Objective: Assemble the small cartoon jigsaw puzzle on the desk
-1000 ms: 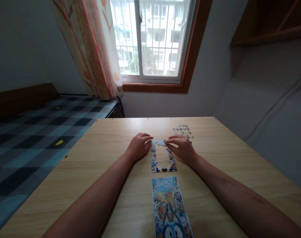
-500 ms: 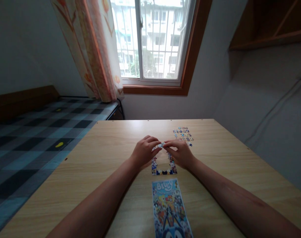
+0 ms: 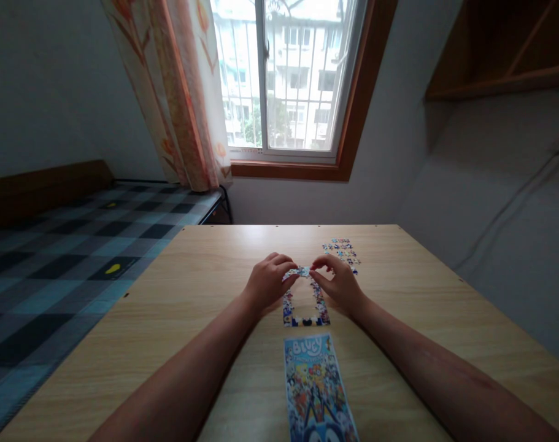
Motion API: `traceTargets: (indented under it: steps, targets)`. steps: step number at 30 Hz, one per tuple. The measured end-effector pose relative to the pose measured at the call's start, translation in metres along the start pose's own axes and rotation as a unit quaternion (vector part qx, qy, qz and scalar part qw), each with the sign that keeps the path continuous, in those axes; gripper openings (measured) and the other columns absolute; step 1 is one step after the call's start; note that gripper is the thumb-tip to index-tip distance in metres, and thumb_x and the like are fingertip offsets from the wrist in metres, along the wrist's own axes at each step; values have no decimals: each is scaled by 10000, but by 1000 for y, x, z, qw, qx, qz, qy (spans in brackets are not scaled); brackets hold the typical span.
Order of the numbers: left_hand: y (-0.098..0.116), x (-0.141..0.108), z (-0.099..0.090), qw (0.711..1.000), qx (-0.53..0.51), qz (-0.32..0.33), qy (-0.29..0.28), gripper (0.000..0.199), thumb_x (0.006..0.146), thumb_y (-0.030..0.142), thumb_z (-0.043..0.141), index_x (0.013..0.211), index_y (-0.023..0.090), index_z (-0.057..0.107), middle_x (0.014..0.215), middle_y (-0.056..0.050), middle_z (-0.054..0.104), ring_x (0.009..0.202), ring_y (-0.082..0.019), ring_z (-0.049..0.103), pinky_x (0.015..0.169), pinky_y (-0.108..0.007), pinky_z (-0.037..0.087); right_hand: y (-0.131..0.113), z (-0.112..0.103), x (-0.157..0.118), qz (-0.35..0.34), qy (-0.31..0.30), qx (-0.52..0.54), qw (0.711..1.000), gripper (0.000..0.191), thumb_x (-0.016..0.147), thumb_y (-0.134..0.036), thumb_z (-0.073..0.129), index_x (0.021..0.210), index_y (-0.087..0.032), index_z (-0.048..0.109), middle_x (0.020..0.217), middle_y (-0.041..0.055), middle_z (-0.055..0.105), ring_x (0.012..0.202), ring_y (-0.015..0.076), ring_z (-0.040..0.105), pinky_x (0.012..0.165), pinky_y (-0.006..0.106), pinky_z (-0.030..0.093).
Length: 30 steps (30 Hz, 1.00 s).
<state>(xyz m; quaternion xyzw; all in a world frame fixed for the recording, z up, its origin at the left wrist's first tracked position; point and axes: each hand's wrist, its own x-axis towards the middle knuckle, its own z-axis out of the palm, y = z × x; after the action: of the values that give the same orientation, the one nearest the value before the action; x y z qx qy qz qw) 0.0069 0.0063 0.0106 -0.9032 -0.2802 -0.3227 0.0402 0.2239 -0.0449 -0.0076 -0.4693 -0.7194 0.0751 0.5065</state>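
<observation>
A jigsaw border (image 3: 287, 310) lies on the table as a narrow rectangular frame, bare wood showing inside it. At its far end, my left hand (image 3: 270, 280) is closed, thumb and forefinger on the left side of a pale blue strip of joined pieces (image 3: 303, 271). My right hand (image 3: 338, 283) pinches at the strip's right end, its forefinger arched and the thumb tip close below. Whatever small piece lies between those fingertips is partly hidden. Nearer to me rests a "Bluey" picture sheet (image 3: 316, 383) with cartoon characters.
Several loose jigsaw pieces (image 3: 342, 245) are spread behind my right hand. The wooden table (image 3: 191, 344) has a bed with a checked cover (image 3: 90, 245) along its left. Beyond the far edge are a curtain (image 3: 182, 92) and a barred window (image 3: 297, 86).
My right hand has shifted slightly right, away from the left, and more of the pale blue strip shows between them. My left hand stays at the strip. The view has tilted slightly.
</observation>
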Motion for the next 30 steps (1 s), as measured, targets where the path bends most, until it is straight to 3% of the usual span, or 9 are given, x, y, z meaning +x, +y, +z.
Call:
traceTargets:
  steps: [5,11,15,19,23,30]
  targets:
    - [2,0,0,1000,5,11,2,175,940,356,647,953,208,740,983,-55,741,926,-208,644,812,-356,547,-3,2,0,-10,-30,-3,999,45,876,-271,707,893,-229,708,874,35,753,851,212,676,795,355,499]
    - [5,1,0,1000,4,19,7,229,966,389,604,935,210,743,968,-61,740,908,-201,649,801,-350,553,-5,10,-1,49,-36,91,994,113,867,-331,721,913,-227,724,863,30,765,788,196,716,699,311,511]
    - [4,1,0,1000,4,22,3,216,972,370,593,968,217,745,983,-61,740,912,-198,651,808,-348,555,-2,10,-1,43,-27,66,997,161,869,-359,718,956,-224,729,907,49,771,825,207,719,682,315,514]
    - [3,1,-1,999,1,31,-8,183,961,333,605,986,215,743,1001,-57,743,923,-207,650,814,-353,557,-2,4,1,-36,-36,8,999,117,897,-309,719,996,-252,744,995,45,777,942,214,702,818,362,525]
    - [3,0,-1,999,-2,35,-30,179,960,316,601,1002,222,748,1011,-64,742,937,-208,652,836,-355,558,-2,-1,4,-138,-78,-66,985,100,942,-268,675,899,-264,765,958,27,788,892,206,688,868,384,505]
    - [1,-1,2,999,-28,18,-40,177,949,321,619,1003,234,763,1009,-68,743,951,-211,654,869,-366,559,-1,-4,5,-175,-114,-168,963,137,959,-297,650,945,-275,785,984,34,796,906,225,672,876,405,472]
